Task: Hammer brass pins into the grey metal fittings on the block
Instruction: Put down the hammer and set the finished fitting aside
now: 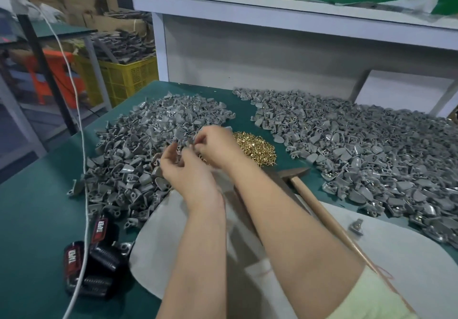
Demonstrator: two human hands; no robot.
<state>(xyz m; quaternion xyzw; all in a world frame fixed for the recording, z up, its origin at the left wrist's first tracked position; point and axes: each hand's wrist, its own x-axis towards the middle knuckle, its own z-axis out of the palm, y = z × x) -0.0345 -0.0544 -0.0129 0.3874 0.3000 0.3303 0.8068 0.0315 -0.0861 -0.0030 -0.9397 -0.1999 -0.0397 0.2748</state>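
My left hand [184,169] is raised over the near edge of the left pile of grey fittings [138,145], its fingers curled around one grey fitting [178,148]. My right hand [216,145] meets it from the right, fingertips pinched on something small, seemingly a brass pin; blur hides it. A heap of brass pins [255,148] lies just right of my hands. The hammer [319,209] rests on the table, head toward the pins. A dark brown block [285,187] shows partly beneath my right forearm.
A much larger pile of grey fittings [371,152] covers the right of the green table [37,207]. A pale pad [158,232] lies under my arms. Black hand grips [81,264] and a white cable [85,194] sit left. A shelf [247,3] holds a bag of pins.
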